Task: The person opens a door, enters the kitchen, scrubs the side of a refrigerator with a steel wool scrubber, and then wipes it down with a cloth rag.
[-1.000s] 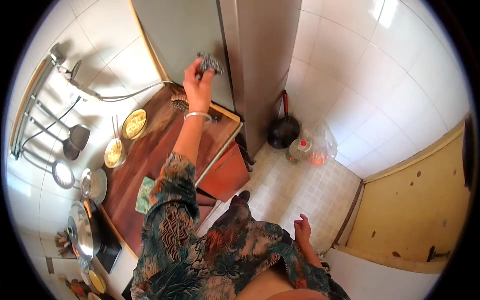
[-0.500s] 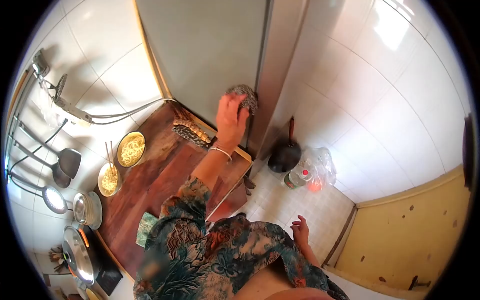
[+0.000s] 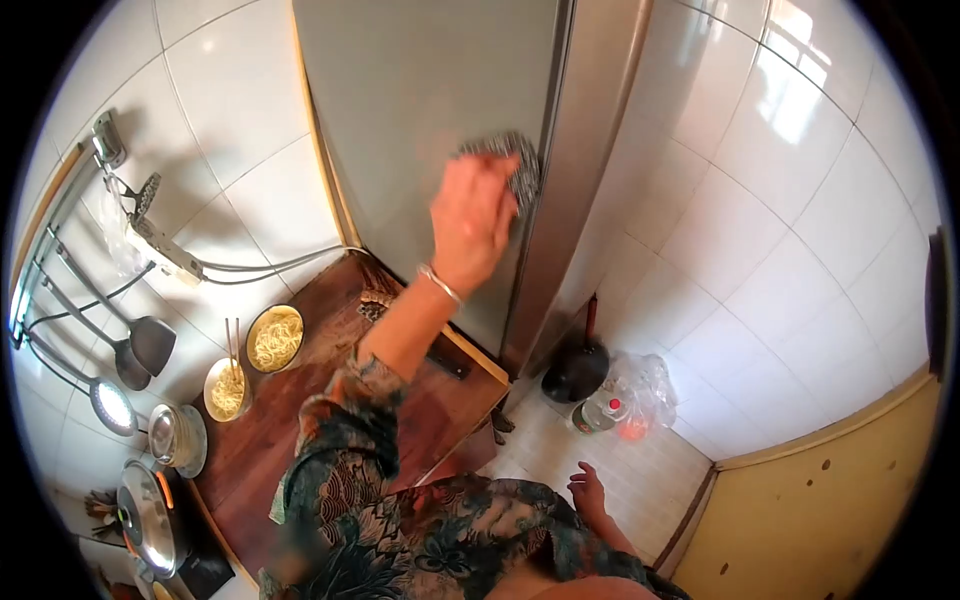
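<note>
My left hand (image 3: pixel 472 215), a bracelet at its wrist, grips a crumpled black-and-white patterned cloth (image 3: pixel 524 180). It presses the cloth against a tall grey panel (image 3: pixel 420 90), close to the panel's right edge. Some of the cloth is hidden behind the fingers. My right hand (image 3: pixel 588 490) hangs low at my side, fingers loosely apart, with nothing in it. Behind my left forearm, another patterned cloth (image 3: pixel 375 303) lies at the back of the wooden counter (image 3: pixel 300 430), partly covered by the arm.
Two bowls of noodles (image 3: pixel 275 338) stand at the counter's left, chopsticks in the nearer one. Utensils (image 3: pixel 150 345) hang on the left wall, above stacked dishes and a lidded pan (image 3: pixel 150 515). A wok (image 3: pixel 575 370) and a bottle (image 3: pixel 598 412) beside a plastic bag are on the right.
My left hand has slid the cloth a little up and to the right along the grey panel. The view has shifted slightly. My right hand stays low and empty.
</note>
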Demonstrator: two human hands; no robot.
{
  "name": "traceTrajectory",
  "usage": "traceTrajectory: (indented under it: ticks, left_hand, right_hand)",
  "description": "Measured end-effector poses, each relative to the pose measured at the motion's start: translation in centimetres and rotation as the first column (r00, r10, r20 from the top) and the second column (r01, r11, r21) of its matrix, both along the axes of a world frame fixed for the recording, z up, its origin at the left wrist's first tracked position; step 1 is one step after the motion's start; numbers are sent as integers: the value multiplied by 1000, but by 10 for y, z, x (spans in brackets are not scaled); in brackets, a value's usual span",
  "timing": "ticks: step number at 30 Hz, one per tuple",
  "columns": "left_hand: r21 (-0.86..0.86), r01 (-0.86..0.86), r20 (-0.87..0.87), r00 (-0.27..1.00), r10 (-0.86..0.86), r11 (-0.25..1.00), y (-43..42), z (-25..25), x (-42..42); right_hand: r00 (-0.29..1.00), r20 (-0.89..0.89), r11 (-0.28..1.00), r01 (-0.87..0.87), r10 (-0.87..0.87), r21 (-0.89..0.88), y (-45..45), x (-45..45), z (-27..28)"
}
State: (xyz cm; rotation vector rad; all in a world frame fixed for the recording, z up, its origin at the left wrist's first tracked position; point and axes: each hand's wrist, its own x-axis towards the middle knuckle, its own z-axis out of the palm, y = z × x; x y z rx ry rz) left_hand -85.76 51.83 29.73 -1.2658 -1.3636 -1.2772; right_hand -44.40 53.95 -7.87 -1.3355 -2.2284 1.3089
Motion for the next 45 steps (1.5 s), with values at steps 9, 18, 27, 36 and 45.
traceTrajectory:
  ticks: [9,18,27,36,45]
  left_hand:
    - [17,-99,-142,985,100,995,1,68,-11]
    - [-21,-45,-171,984,41,999,3,60,-5]
    - [-19,-10,-86,996,8,1000,0,31,-5]
    - [321,-229,-89,959,270,919,19,142,-121]
    - [98,-80,-273,956,104,992,4,158,-37]
  right_hand:
    - [995,7,995,-96,96,37,6,-19,13]
    - [997,12,996,-77,77,-43,-1,-32,21]
    - [998,63,1000,-15,14,8,-2,-19,2]
    - [995,92,999,-36,36,-7,5,-32,20]
    - [979,113,984,-172,167,39,13,-58,16]
